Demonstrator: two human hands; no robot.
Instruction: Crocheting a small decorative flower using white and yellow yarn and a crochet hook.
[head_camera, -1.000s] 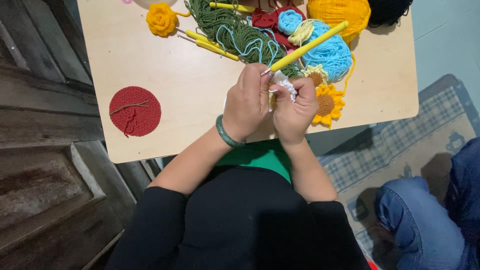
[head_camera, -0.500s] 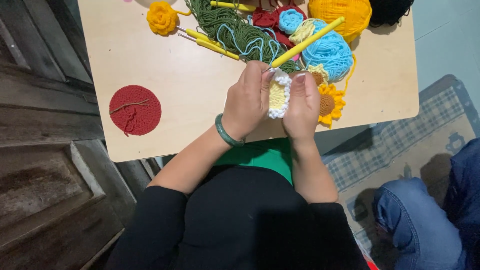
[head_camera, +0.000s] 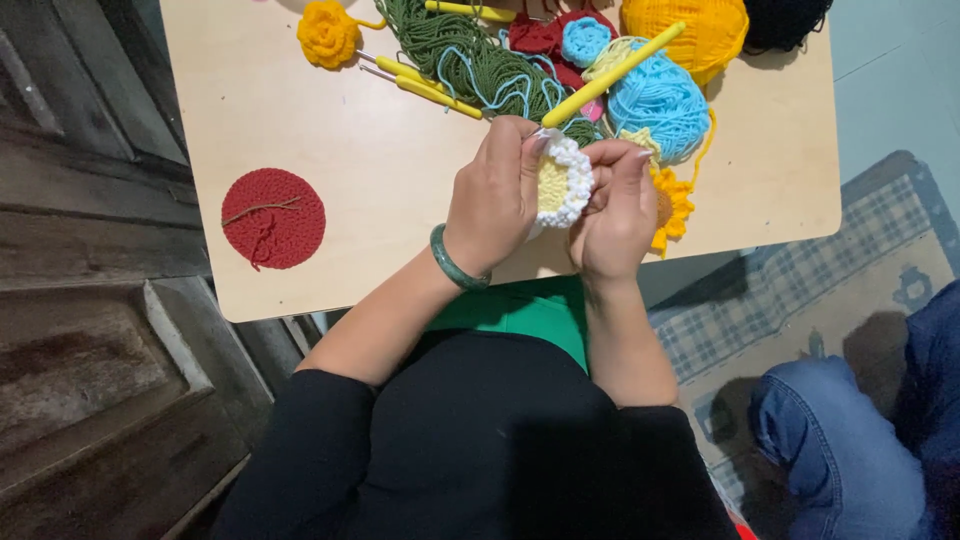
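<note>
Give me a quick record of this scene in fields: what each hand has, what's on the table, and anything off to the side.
Left hand: grips the yellow crochet piece with white edging
Right hand: pinches the same piece, holding a yellow crochet hook
Wrist: green bangle on the left
Table: red crochet circle, yellow crochet flower, green yarn, blue yarn ball, orange yarn ball
Side: another person's knee in jeans, checked rug
</note>
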